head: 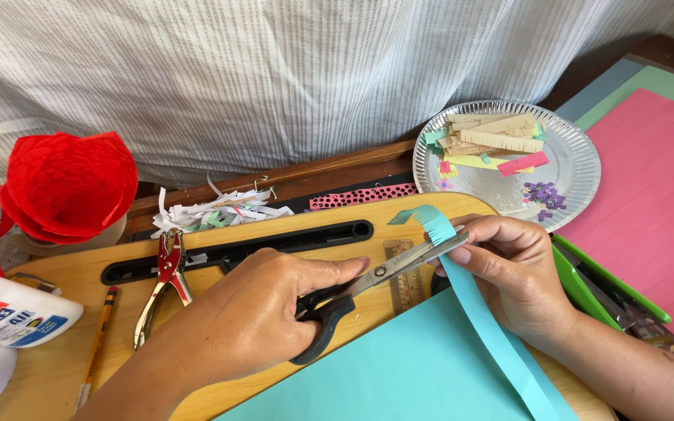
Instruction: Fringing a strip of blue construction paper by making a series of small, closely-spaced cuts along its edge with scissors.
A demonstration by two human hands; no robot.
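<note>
The left hand (251, 323) gripped black-handled scissors (368, 284), blades closing on a teal paper strip (473, 312). The right hand (512, 273), at 3 o'clock, pinched that strip, already fringed at 12 o'clock. Fringe-cutting appeared underway; the next snip would likely need the strip advanced. A foil plate (579, 168) of scraps lay at 1 o'clock.

Left hand (255, 312) fisted, index extended; right hand (512, 269) pinching, fingers curled.
</note>
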